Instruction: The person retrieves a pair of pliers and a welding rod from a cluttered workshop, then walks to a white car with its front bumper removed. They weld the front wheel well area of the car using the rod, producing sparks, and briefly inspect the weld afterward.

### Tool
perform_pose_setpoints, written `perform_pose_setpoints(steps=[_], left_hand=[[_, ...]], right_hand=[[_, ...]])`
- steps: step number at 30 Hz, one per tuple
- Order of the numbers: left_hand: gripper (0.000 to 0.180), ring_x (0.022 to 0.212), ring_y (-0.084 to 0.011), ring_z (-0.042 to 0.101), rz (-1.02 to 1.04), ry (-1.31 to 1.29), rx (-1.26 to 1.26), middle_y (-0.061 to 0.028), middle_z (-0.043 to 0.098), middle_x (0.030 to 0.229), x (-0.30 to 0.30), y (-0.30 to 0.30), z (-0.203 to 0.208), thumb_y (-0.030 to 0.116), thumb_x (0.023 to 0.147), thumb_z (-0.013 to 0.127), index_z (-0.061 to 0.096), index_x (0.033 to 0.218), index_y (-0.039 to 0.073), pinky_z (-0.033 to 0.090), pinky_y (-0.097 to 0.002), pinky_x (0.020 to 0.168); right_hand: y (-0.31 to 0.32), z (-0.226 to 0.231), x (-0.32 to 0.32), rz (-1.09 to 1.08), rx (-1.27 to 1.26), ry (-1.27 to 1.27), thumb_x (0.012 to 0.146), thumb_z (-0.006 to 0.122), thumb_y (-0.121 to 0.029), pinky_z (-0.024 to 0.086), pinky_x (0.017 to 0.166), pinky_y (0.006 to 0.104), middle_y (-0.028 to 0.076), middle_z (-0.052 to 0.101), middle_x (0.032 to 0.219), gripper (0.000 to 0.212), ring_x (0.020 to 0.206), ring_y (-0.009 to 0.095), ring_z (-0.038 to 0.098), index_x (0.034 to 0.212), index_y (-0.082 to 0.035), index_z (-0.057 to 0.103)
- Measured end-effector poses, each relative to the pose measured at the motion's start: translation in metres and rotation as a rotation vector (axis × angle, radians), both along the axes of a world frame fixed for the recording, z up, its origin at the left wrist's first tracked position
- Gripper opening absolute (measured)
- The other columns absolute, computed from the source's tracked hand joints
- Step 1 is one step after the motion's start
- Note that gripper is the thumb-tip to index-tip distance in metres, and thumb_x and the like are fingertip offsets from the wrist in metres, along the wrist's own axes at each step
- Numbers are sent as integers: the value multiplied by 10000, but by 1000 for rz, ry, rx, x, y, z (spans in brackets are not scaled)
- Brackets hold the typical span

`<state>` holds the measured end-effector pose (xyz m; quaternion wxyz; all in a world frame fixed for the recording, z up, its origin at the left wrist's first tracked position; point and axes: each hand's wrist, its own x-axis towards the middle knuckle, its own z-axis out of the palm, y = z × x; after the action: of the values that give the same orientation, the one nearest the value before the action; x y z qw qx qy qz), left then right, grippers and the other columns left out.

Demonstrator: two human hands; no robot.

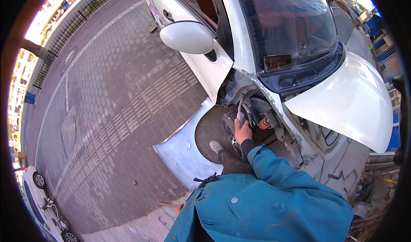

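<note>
lower centre: detached white fender panel (182, 150) lies on the paving (107, 113). centre: right hand (243, 130) clenched around a grey tool handle (240, 117) in the open wheel arch, beside the orange spring (264, 123); steady grip advisable. left hand (179, 208) barely visible, state unclear.

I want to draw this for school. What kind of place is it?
Probably a paved street kerb used for car repair: a white car missing its fender panel, which lies on the brick paving, and a hand in the wheel arch.
</note>
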<state>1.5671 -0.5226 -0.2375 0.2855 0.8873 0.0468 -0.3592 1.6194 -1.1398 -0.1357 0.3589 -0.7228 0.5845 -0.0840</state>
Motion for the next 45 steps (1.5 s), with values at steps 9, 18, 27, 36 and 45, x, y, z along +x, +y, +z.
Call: perform_pose_setpoints(steps=[9,18,27,36,45], left_hand=[[516,1084,-324,751,-2,25,-39,-242,775,1098,5,-1,-2,454,967,718,741,1259,29,561,-439,949],[497,1058,-329,756,23,15,-35,-242,777,1076,9,-4,5,443,971,713,744,1245,29,565,-439,933],[506,1063,-345,759,-31,-4,15,-246,775,1079,11,-2,1,455,975,710,745,1248,31,570,-450,920],[511,1037,-330,763,2,-2,3,-238,779,1064,10,-12,16,470,988,705,742,1249,31,570,-445,912],[502,1025,-313,758,26,21,-25,-242,777,1049,10,-13,17,454,999,699,736,1249,21,568,-447,902]], right_hand=[[-3,-1,4,-4,6,31,1020,539,-610,512,942,597,379,689,1141,688,1068,557,658,1283,24,490],[-7,-3,9,-9,19,40,1020,542,-608,511,944,601,383,682,1152,679,1077,562,652,1283,16,491],[-8,-2,11,-22,18,26,1018,546,-611,513,936,604,379,684,1148,677,1072,562,653,1277,13,493],[-8,-3,11,-29,9,18,1015,554,-607,516,944,594,368,689,1159,675,1084,547,661,1279,12,510],[-8,-6,10,-13,10,31,1025,532,-605,511,960,591,381,686,1154,691,1089,558,655,1309,24,486]])
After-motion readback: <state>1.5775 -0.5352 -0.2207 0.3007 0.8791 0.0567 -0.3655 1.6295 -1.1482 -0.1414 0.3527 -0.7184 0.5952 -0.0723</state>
